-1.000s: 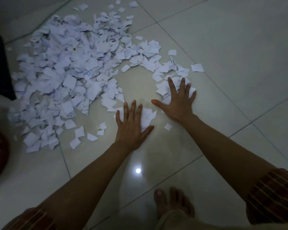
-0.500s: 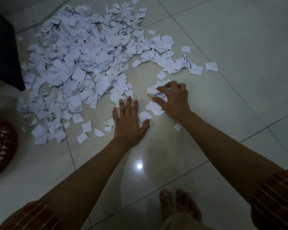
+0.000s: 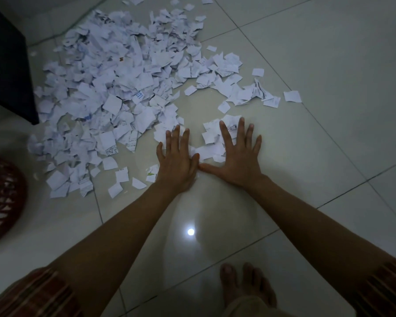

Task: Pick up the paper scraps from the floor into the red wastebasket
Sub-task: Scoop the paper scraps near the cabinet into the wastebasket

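Both hands lie flat at frame centre, fingers straight: left hand [image 3: 177, 164] and right hand [image 3: 238, 156] pressing a few paper scraps [image 3: 114, 88], most heaped upper left on the tiled floor [image 3: 318, 53]; red wastebasket [image 3: 2, 197] at left edge

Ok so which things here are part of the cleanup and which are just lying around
Part of the job:
paper scraps heaped on the floor
red wastebasket at the left edge
left hand and right hand, both flat on scraps

Just there:
dark furniture at upper left
bare foot
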